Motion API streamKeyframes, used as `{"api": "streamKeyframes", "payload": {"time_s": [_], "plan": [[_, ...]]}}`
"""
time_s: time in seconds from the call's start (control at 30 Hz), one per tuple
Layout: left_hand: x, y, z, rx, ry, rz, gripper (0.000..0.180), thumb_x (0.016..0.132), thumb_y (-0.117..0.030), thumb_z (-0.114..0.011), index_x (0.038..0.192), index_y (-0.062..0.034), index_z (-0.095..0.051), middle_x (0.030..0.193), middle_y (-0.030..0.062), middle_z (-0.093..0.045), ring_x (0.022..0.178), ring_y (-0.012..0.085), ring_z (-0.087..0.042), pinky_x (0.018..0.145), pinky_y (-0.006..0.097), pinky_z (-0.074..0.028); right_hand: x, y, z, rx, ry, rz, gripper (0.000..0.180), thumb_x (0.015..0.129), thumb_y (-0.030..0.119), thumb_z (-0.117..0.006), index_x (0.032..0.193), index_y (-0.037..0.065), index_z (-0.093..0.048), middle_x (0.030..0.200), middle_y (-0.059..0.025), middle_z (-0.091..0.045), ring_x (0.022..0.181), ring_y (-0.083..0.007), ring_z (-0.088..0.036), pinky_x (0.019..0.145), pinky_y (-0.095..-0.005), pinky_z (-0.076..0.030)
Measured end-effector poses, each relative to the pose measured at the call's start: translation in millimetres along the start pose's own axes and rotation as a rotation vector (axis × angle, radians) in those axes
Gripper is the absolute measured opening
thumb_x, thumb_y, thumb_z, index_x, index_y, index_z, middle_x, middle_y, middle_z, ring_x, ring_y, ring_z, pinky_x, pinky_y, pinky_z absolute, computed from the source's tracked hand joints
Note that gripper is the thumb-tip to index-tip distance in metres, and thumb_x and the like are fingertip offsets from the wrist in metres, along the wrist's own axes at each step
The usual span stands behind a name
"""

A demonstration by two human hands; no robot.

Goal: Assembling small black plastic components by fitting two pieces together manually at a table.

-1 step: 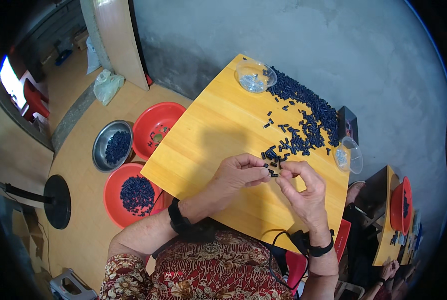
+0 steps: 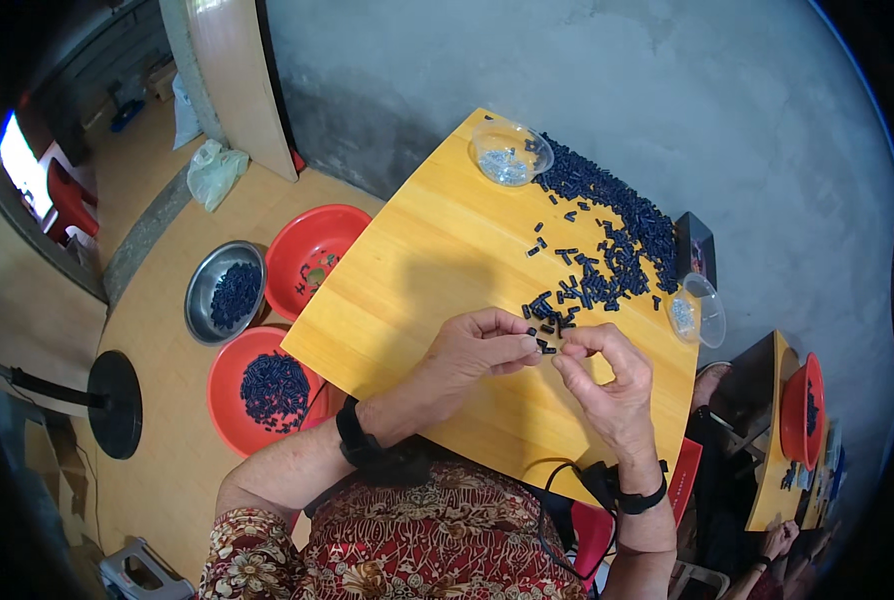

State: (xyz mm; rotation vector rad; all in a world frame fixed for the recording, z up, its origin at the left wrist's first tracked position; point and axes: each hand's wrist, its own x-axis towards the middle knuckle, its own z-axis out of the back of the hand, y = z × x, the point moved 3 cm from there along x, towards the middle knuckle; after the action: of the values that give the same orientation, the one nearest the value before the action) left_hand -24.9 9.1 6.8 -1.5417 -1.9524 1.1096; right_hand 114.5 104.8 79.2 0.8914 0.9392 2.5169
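Note:
Over the yellow table (image 2: 397, 300), my left hand (image 2: 477, 348) is closed, pinching a small black cylindrical part (image 2: 532, 331) between thumb and fingers. My right hand (image 2: 612, 375) is close beside it, its thumb and index fingertip almost together. Whatever lies between those right fingertips is too small to make out. A few loose black parts (image 2: 547, 349) lie by the fingertips. Just beyond my hands, scattered black parts (image 2: 592, 285) lead to a large heap (image 2: 617, 200) of the same kind along the table's far right edge.
Clear plastic bowls of small shiny pieces stand at the far corner (image 2: 512, 165) and right edge (image 2: 697, 312). A dark box (image 2: 695, 248) is beside the heap. On the left are red basins (image 2: 229, 415) and a metal bowl (image 2: 199, 310). Another person's hands (image 2: 779, 540) show lower right.
My right fingertips have shifted very slightly near the left hand's part. Everything else looks the same.

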Motion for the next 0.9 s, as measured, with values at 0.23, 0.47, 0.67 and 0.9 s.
{"api": "streamKeyframes", "payload": {"time_s": [0.23, 0.47, 0.67, 0.9], "plan": [[-1, 9, -5, -0.153, 0.092, 0.096, 0.011, 0.092, -0.012, -0.065, 0.102, -0.0094, -0.064, 0.098, 0.0001, -0.065, 0.092, 0.0099, -0.063, 0.083, 0.027, -0.053, -3, 7, -6, 0.038, 0.010, 0.056, 0.014, 0.075, -0.004, -0.073, 0.085, 0.001, -0.065, 0.081, -0.0097, -0.066, 0.073, -0.0220, -0.063, 0.066, -0.0306, -0.050], [-1, 12, -6, -0.153, 0.096, 0.111, 0.011, 0.092, -0.012, -0.065, 0.102, -0.0102, -0.064, 0.098, -0.0003, -0.065, 0.092, 0.0092, -0.063, 0.083, 0.027, -0.053, -5, 7, -7, 0.029, -0.029, 0.091, 0.013, 0.075, -0.004, -0.074, 0.084, 0.002, -0.066, 0.082, -0.0100, -0.066, 0.074, -0.0223, -0.064, 0.066, -0.0310, -0.050], [-2, 12, -6, -0.126, 0.077, 0.063, 0.012, 0.090, -0.010, -0.067, 0.102, -0.0078, -0.064, 0.098, 0.0004, -0.065, 0.092, 0.0097, -0.063, 0.083, 0.026, -0.052, -6, 9, -7, 0.000, -0.041, 0.085, 0.012, 0.076, -0.004, -0.072, 0.084, 0.001, -0.066, 0.082, -0.0103, -0.066, 0.073, -0.0220, -0.064, 0.066, -0.0305, -0.051], [-5, 9, -8, 0.183, 0.078, -0.155, 0.012, 0.087, -0.004, -0.070, 0.098, -0.0020, -0.066, 0.094, 0.0026, -0.067, 0.089, 0.0085, -0.063, 0.081, 0.023, -0.051, -7, 2, 1, 0.131, -0.079, -0.005, 0.009, 0.079, -0.004, -0.070, 0.085, 0.001, -0.065, 0.083, -0.0086, -0.066, 0.077, -0.0192, -0.062, 0.071, -0.0292, -0.049]]}}
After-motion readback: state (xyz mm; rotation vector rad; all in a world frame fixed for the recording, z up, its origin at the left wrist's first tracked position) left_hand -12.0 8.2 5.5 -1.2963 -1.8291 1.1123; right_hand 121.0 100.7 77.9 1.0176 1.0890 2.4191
